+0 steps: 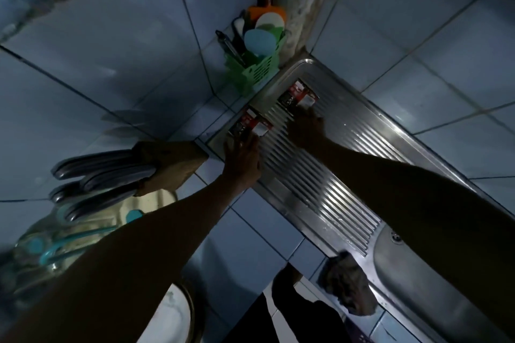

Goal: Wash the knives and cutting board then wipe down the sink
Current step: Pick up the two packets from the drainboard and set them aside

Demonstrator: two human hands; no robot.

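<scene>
Both hands lie open, the left hand and right hand each touching a small packet, left and right, at the drainboard's far corner, probably to clear it for wiping.

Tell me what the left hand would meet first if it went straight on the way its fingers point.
The left hand would most likely meet the small red and black packet on the drainboard; its fingertips already seem to touch it.

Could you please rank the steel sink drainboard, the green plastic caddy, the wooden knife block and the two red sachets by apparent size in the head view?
1. Ribbed stainless steel sink drainboard
2. Green slotted plastic caddy and wooden knife block: look alike, block nearer the camera, so unranked
3. Two red-and-black sachets: smallest, alike
</scene>
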